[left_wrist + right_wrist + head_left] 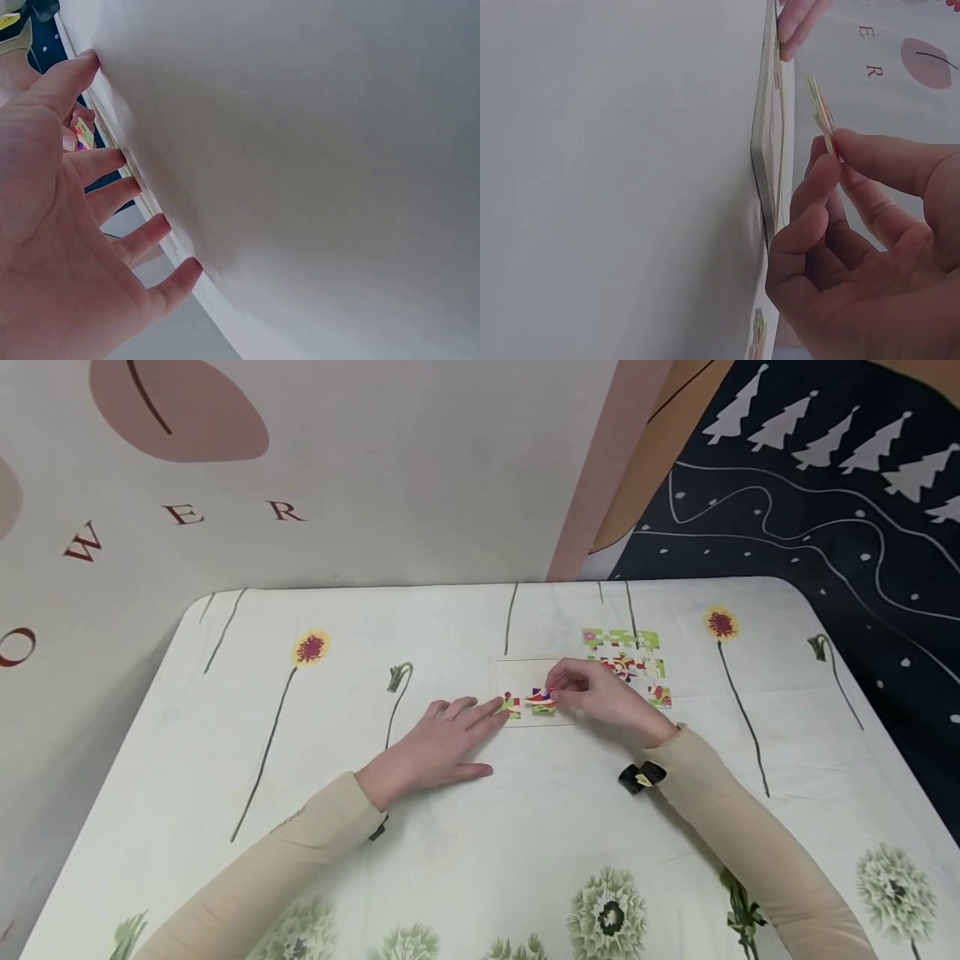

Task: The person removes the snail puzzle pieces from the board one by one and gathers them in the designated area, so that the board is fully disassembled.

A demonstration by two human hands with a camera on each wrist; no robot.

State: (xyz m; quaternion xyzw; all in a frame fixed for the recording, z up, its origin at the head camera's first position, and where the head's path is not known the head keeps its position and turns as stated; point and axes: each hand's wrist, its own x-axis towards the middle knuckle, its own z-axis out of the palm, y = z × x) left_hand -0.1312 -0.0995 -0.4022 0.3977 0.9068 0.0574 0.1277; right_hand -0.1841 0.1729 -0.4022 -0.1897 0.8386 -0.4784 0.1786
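A pale puzzle tray (525, 673) lies on the table under both hands. My right hand (596, 692) pinches a colourful jigsaw piece (539, 700) between thumb and fingertips, above the tray. In the right wrist view that jigsaw piece (822, 112) is tilted and apart from the tray (765, 142). My left hand (442, 745) lies spread out, its fingertips at the tray's left edge, touching another jigsaw piece (512, 705) in the lower left corner. Straight, separated fingers of the left hand (82, 217) show in the left wrist view.
Several loose jigsaw pieces (647, 641) lie in rows right of the tray, partly behind the right hand. The table's cloth (480, 852) has printed flowers. A wall with letters (420, 485) rises behind, and dark fabric with white trees (810, 518) hangs at the right.
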